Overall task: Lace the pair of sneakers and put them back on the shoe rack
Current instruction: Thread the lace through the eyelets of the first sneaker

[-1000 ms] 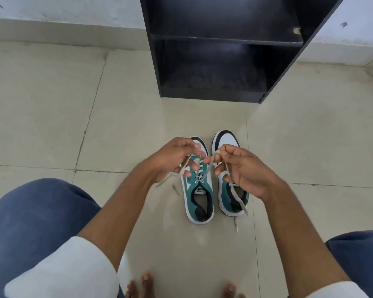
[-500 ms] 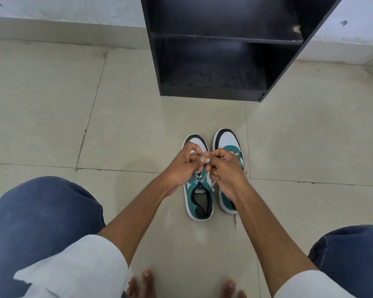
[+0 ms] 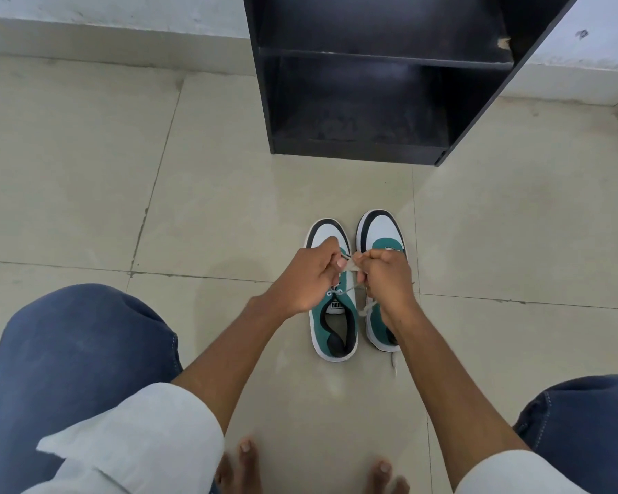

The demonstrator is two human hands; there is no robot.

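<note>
Two green, white and black sneakers stand side by side on the tiled floor, toes pointing away from me: the left sneaker (image 3: 334,326) and the right sneaker (image 3: 382,228). My left hand (image 3: 307,279) and my right hand (image 3: 386,276) meet above the left sneaker's eyelets, each pinching the white lace (image 3: 352,267). A loose lace end (image 3: 366,310) hangs between the shoes. My right hand covers most of the right sneaker's middle. The black shoe rack (image 3: 371,83) stands beyond the shoes with its lower shelf bare.
Pale floor tiles (image 3: 211,194) surround the shoes. My knees in blue jeans sit at the lower left (image 3: 79,351) and lower right (image 3: 585,415), and my bare toes (image 3: 247,454) show at the bottom. A white wall skirting (image 3: 104,30) runs behind the rack.
My hands, apart and pulling the lace ends outward a second ago, have come together over the left sneaker and stay closed on the lace.
</note>
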